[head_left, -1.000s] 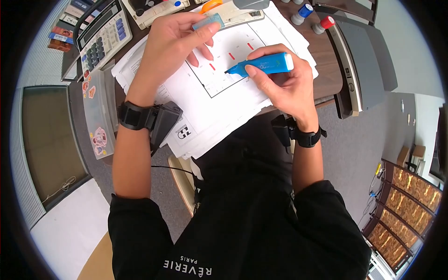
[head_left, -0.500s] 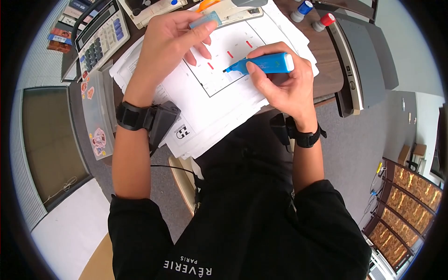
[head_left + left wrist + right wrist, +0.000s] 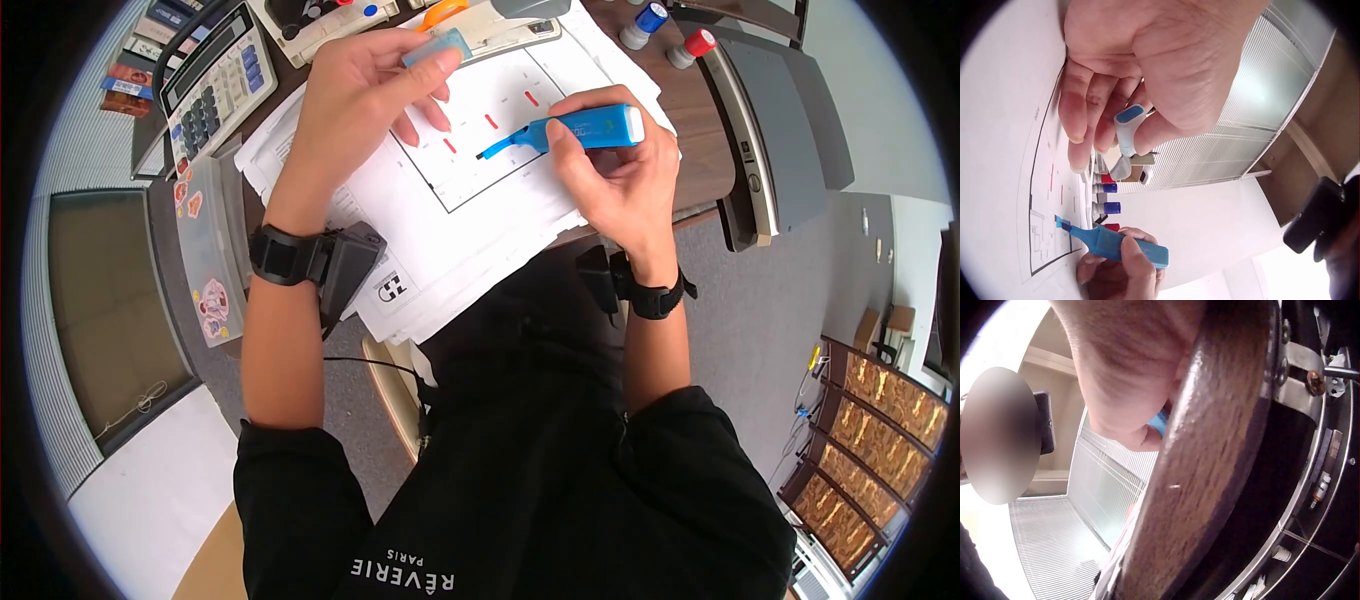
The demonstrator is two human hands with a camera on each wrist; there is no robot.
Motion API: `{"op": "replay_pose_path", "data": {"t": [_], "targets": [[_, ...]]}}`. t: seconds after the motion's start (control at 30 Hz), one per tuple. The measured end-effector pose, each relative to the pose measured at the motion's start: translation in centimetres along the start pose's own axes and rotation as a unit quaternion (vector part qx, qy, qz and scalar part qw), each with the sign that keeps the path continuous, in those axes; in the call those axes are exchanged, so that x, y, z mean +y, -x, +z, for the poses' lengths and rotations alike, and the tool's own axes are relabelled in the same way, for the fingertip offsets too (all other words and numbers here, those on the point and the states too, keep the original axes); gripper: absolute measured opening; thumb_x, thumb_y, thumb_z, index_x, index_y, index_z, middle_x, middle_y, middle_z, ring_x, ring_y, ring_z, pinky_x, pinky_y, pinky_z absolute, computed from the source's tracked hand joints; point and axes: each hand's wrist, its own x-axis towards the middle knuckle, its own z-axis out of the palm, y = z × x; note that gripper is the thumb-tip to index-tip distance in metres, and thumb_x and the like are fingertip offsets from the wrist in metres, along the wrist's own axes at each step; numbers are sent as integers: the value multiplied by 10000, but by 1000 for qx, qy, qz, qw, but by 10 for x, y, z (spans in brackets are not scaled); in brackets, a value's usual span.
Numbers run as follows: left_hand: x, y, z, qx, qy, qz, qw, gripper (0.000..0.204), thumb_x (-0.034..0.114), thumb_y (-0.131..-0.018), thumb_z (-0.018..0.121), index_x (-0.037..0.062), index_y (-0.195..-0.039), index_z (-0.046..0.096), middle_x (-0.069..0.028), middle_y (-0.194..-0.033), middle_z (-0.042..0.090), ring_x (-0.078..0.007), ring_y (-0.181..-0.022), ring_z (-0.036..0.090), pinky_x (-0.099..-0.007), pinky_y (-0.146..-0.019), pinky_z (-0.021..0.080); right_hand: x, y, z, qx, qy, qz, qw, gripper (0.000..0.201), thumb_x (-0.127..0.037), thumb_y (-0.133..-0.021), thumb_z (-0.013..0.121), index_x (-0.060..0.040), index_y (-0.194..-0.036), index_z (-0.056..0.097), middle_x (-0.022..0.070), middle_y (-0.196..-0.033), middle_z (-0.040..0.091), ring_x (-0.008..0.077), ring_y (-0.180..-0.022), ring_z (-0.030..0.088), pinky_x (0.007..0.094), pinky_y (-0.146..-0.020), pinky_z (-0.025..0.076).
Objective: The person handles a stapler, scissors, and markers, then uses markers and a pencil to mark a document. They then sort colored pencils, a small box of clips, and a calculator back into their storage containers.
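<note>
Toward one o'clock of the head view's centre, a blue highlighter (image 3: pixel 590 128) lies slantwise in the right hand (image 3: pixel 640 185), the thumb pinching its barrel against the fingers behind. Its dark nib (image 3: pixel 482 156) points between eight and nine o'clock, over the printed plan on a white sheet (image 3: pixel 450 260); I cannot tell from above whether it touches the paper, though the left wrist view has a patch of light blue right at the tip. Three short red dashes (image 3: pixel 491 121) run in a row from about ten o'clock of the nib to one o'clock. Around eleven o'clock of the centre is the left hand (image 3: pixel 365 95), thumb and fingers gripping a pale blue cap (image 3: pixel 437 47), with the remaining fingers hanging loosely bent toward the sheet. A calculator (image 3: pixel 215 85) sits at ten o'clock, and two stamps (image 3: pixel 692 48), one blue-capped and one red-capped, stand at one o'clock, beyond the right hand. The right wrist view catches only a sliver of the highlighter past the brown desk (image 3: pixel 1191 456) edge.
</note>
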Motion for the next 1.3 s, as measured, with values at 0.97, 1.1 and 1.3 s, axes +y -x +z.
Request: {"op": "replay_pose_path", "data": {"t": [0.97, 1.1, 1.3], "targets": [[2, 2, 1, -4, -7, 14, 1000, 316, 254, -954, 674, -29, -1093, 682, -89, -804, 679, -153, -657, 703, -212, -472, 462, 5, 1, -4, -75, -117, 29, 990, 197, -156, -844, 781, -46, -987, 702, 18, -734, 705, 57, -588, 625, 201, -531, 476], [0, 2, 2, -7, -10, 25, 1000, 307, 248, -954, 672, -29, -1086, 683, -91, -803, 678, -155, -654, 703, -216, -470, 462, 8, 2, -3, -78, -99, 2, 992, 196, -158, -847, 781, -47, -988, 701, 16, -717, 698, 55, -577, 620, 201, -521, 472], [2, 1, 2, -7, -5, 18, 1000, 304, 246, -953, 672, -29, -1081, 683, -92, -803, 677, -158, -651, 702, -220, -469, 462, 6, 0, -3, -88, -96, -12, 991, 180, -141, -844, 779, -43, -973, 700, 13, -717, 696, 54, -583, 620, 202, -521, 474]]}}
